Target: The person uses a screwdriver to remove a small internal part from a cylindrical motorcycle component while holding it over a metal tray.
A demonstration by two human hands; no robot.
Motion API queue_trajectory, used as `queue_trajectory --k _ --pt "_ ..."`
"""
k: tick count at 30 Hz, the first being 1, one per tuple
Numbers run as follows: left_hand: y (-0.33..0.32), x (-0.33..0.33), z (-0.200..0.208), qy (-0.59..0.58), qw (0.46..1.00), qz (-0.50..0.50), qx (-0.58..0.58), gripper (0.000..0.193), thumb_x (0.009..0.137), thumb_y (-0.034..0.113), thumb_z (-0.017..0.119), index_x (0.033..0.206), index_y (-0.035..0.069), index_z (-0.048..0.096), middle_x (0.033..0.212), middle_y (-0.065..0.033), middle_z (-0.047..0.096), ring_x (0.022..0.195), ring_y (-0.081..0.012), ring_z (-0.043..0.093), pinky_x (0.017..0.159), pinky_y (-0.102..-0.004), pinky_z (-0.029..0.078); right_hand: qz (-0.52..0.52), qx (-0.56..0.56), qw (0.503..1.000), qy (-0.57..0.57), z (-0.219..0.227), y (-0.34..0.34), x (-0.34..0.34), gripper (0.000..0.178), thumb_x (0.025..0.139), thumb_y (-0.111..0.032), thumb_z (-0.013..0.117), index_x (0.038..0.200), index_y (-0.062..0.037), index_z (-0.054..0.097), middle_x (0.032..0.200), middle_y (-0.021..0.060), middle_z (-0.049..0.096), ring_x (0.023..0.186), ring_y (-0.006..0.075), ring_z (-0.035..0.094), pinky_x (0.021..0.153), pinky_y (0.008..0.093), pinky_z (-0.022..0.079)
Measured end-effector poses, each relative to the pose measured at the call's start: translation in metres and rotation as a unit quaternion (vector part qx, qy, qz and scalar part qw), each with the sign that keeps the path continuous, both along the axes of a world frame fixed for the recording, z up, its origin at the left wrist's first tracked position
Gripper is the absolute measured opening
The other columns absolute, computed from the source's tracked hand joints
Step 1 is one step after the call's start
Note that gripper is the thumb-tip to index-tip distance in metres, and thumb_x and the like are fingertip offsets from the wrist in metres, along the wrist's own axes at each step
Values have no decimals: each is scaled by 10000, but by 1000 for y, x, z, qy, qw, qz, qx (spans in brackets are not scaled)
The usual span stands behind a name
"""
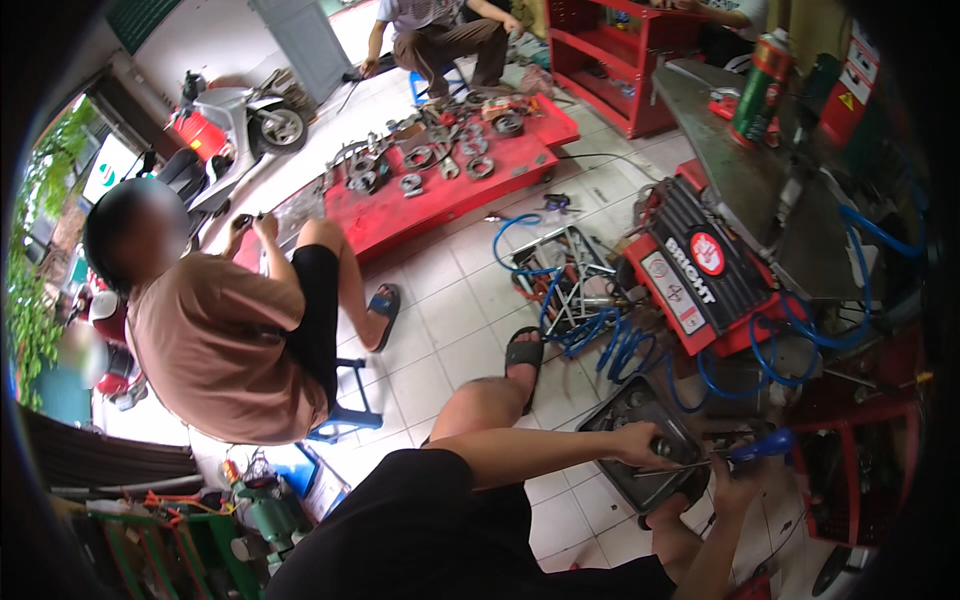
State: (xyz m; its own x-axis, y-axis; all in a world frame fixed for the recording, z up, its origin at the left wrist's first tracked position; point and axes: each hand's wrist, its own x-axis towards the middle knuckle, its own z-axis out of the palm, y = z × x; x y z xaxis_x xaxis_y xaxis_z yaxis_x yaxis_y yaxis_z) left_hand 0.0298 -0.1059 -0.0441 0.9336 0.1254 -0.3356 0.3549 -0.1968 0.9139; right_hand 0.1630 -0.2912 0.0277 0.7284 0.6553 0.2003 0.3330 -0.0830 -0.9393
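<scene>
Over a dark grey tray (pixel 600 413), my left hand (pixel 632 441) is closed around a small round dark metal part (pixel 662 447). My right hand (pixel 733 487), just right of it, grips a screwdriver with a blue handle (pixel 765 446). Its thin shaft points left toward the metal part; whether the tip touches is too blurred to tell. Other dark metal parts (pixel 630 403) lie in the tray, partly covered by my left hand.
A person in a brown shirt (pixel 215 345) sits at left on a blue stool (pixel 352 405). Metal parts cover a red platform (pixel 420 222) ahead. Blue coiled hose (pixel 600 345), loose tools (pixel 570 275) and a red-black case (pixel 700 265) lie right of centre. A metal table (pixel 725 150) stands behind.
</scene>
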Motion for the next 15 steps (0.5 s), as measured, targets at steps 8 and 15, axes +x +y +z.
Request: queue_trajectory --k 8,15 --pt "13 -27 10 -31 999 16 27 598 702 599 763 1067 127 734 949 -149 721 918 -323 687 816 -405 529 -4 -43 996 -82 15 11 -32 485 792 -70 807 1176 46 535 1086 107 605 1002 209 583 879 328 461" --pt "11 -26 20 -74 995 58 46 595 712 604 756 919 48 728 844 -175 708 828 -349 686 753 -430 530 13 19 1000 -18 16 -1 -24 435 936 -98 617 1312 63 472 1189 134 591 997 199 598 850 321 480"
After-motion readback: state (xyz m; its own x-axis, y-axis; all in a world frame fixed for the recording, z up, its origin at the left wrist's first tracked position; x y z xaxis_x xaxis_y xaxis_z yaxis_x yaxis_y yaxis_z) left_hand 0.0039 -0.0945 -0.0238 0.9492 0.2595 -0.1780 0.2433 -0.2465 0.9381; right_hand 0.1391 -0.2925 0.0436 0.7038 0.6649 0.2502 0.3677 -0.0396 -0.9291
